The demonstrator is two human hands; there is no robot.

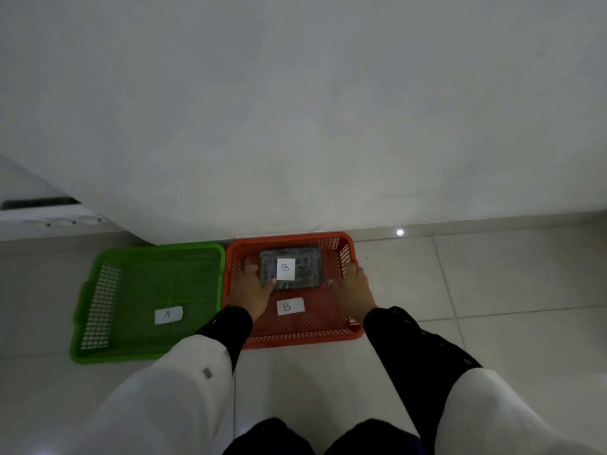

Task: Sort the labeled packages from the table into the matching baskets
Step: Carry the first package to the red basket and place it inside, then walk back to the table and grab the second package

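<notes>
From the head camera, two baskets sit side by side on the tiled floor (492, 290), right up against a white wall (295, 110). The green basket (98, 290) is on the left and has a white paper tag with the letter A (168, 314) lying in it. The red basket (328, 333) is on the right, touching the green one, and has a white tag with the letter B (289, 306) near its front.

A dark wrapped package (308, 267) is inside the red basket, toward the back. It has its own white label with a B (285, 268) on top.

Both hands reach down into the red basket. The left hand (251, 293) is at the package's left edge, with its fingers (253, 269) touching that side and the thumb at the front corner. The right hand (353, 290) is at the package's right edge, with the thumb near the front corner. Each hand's grip is partly spread, and the two hands hold the package between them. I cannot tell if the package rests on the basket bottom or is just above it.

Black sleeves (410, 349) with white over them cover both arms.
</notes>
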